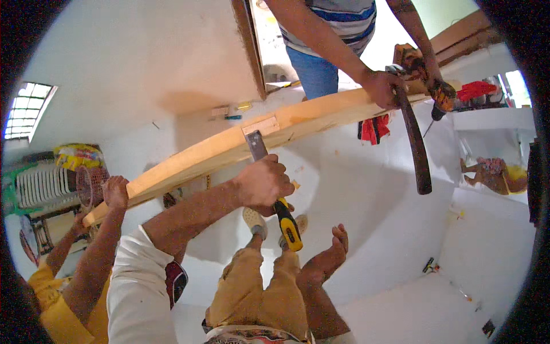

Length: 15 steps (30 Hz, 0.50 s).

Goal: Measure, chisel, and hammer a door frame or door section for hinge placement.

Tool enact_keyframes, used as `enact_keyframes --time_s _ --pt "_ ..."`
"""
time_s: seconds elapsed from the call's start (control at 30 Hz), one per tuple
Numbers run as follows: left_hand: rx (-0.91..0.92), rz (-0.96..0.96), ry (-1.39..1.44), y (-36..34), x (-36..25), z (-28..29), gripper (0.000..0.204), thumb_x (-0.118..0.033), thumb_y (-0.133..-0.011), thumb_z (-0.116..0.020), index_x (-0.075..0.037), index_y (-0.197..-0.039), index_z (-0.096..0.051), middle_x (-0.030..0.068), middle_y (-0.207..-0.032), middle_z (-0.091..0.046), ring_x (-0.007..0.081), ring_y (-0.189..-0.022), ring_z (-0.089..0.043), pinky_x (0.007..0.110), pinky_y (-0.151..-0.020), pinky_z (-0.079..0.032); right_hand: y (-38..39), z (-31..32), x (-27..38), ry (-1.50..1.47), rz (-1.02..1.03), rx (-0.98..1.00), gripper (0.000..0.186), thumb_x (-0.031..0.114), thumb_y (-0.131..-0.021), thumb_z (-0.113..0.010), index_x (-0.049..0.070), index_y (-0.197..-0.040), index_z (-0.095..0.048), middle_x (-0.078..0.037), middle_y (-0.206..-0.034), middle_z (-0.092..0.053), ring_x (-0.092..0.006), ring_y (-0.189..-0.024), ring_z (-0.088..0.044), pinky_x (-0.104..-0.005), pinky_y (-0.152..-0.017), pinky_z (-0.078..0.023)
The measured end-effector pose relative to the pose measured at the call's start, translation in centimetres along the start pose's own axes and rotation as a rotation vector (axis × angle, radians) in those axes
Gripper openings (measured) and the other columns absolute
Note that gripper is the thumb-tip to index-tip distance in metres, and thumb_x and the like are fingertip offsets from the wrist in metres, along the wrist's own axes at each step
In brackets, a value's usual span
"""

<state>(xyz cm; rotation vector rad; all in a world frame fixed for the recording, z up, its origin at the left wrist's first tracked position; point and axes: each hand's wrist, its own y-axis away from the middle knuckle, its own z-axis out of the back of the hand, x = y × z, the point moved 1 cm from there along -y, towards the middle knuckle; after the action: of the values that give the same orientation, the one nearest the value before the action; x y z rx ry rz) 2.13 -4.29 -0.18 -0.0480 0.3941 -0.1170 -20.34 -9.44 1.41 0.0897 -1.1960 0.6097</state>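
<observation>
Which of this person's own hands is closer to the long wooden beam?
Left. The left hand is close by the wooden beam, holding the chisel whose blade seems to meet it; the right hand is farther off, lower in the picture.

A wide head-worn fisheye looks down, fairly near.

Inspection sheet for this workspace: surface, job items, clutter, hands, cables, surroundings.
Surface: wooden beam with a pale rectangular patch.
Job's things: chisel, tip at the patch; hammer and drill at a co-worker's hands.
Clutter: red-and-black item past the beam's lower edge; small teal tool beyond the beam.
Hands: left hand, fingers wrapped around the chisel; right hand open, empty.
Cables: nothing seen clearly.
Surroundings: white floor, barred window; yellow-sleeved co-worker's hand at the beam's left end.
</observation>
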Motion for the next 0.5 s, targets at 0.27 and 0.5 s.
enact_keyframes --time_s 0.27,0.5 --pt "0.013 0.018 -0.022 -0.6 -0.1 -0.3 0.042 -0.055 -0.076 -0.065 -0.014 -0.069 -0.054 0.001 -0.064 -0.053 0.0227 -0.069 -0.057 0.037 -0.068 -0.043 0.6 -0.3 -3.8 0.023 0.026 0.058 0.054 0.034 -0.088 -0.058 0.002 -0.13 -0.043 -0.017 -0.136 -0.044 -0.0322 -0.131 -0.04 -0.0466 -0.111 -0.03" --pt "-0.034 -0.021 -0.076 -0.7 0.0 -1.1 0.041 -0.053 -0.075 -0.067 -0.014 -0.068 -0.054 0.0012 -0.063 -0.053 0.0228 -0.067 -0.057 0.037 -0.067 -0.043 -0.2 -2.7 -2.8 -0.065 -0.024 0.124 0.077 0.065 -0.095 -0.028 0.0 -0.135 -0.036 -0.019 -0.139 -0.04 -0.0314 -0.135 -0.034 -0.0457 -0.113 -0.025"
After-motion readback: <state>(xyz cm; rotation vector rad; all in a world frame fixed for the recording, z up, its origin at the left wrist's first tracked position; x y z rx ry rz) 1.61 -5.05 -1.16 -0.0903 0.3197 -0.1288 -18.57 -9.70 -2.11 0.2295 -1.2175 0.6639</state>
